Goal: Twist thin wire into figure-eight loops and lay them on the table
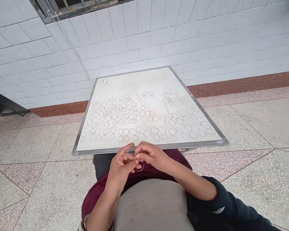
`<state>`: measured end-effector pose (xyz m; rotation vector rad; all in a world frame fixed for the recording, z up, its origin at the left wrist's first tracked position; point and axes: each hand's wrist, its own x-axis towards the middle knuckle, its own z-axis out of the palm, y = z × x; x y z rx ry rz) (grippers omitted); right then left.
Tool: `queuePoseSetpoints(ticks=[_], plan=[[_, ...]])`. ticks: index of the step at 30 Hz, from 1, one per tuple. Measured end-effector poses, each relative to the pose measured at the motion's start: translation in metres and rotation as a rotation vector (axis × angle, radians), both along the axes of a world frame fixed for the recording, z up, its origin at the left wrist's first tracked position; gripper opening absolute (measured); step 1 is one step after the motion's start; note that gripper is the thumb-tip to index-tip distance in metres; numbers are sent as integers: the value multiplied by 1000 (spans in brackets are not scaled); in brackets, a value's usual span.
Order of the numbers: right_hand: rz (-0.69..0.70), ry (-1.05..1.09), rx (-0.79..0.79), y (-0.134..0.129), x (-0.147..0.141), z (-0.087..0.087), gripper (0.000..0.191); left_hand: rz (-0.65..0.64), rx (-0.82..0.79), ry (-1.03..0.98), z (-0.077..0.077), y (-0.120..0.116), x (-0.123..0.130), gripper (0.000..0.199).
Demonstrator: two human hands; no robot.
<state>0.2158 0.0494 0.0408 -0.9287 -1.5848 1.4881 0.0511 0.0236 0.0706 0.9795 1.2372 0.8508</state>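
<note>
My left hand (121,164) and my right hand (155,157) meet just in front of the table's near edge, above my lap. Between their fingertips they pinch a thin wire-like loop (143,166), which hangs below the fingers. Both thumbs press against the index fingers, and the exact point of grip is partly hidden. Beyond the hands stands a white table (135,80) with a grey metal rim. Many thin figure-eight loops (120,135) lie on it in rough rows. Longer loose strands (168,102) lie towards the back right.
A small white and red thing (105,81) sits at the table's back left corner. Behind the table rises a white tiled wall (139,40) with a barred window (69,6). Speckled stone floor (50,179) surrounds the table, and a dark object (7,102) stands at far left.
</note>
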Motion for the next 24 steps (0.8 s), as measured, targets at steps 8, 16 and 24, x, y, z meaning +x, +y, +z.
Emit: queuePoseSetpoints(ticks=[8, 16, 24], plan=[[55, -20, 20, 1, 4, 3, 9, -78, 5, -46, -1, 1, -5, 53], [115, 17, 26, 0, 2, 3, 15, -63, 47, -74, -3, 1, -5, 47], [-40, -88, 194, -5, 0, -3, 11, 90, 132, -80, -3, 1, -5, 44]])
